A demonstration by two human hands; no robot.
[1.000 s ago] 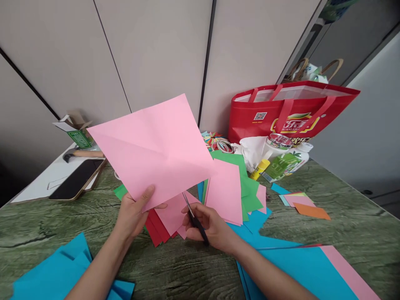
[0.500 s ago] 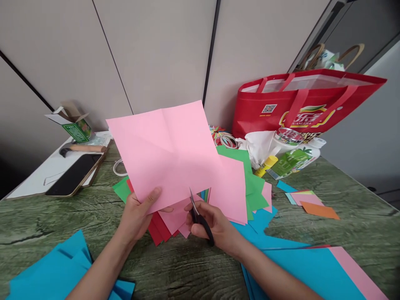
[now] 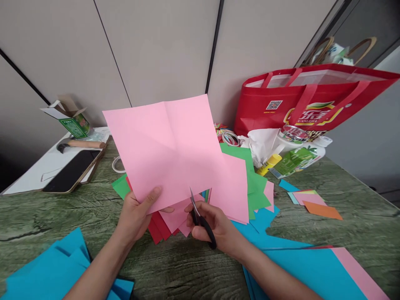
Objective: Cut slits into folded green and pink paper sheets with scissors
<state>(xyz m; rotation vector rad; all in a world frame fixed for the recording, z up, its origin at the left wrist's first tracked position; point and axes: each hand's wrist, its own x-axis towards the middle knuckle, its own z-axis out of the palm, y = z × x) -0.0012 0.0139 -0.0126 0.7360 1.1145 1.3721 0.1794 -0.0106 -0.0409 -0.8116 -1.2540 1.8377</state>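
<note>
A large pink sheet of paper (image 3: 165,150) with a crease down it is held up before me. My left hand (image 3: 139,214) grips its lower left corner, thumb on the front and fingers behind. Black-handled scissors (image 3: 204,229) are in my right hand (image 3: 218,229), closed around the handles. Their blades point up at the sheet's lower edge; I cannot tell how far they bite into it. Beneath lie pink sheets (image 3: 234,187), green paper (image 3: 258,191) and red paper (image 3: 158,227), partly hidden by the raised sheet.
Blue paper (image 3: 46,266) lies front left, more blue sheets (image 3: 300,266) front right. Small coloured strips (image 3: 321,208) rest at right. Behind stand a red bag (image 3: 281,100), a yellow glue stick (image 3: 269,164) and a green carton (image 3: 292,162). A phone (image 3: 71,171) and hammer (image 3: 83,144) lie at left.
The view has shifted slightly, so the background sits a little differently. The top of the pink sheet appears slightly higher; both hands keep their holds.
</note>
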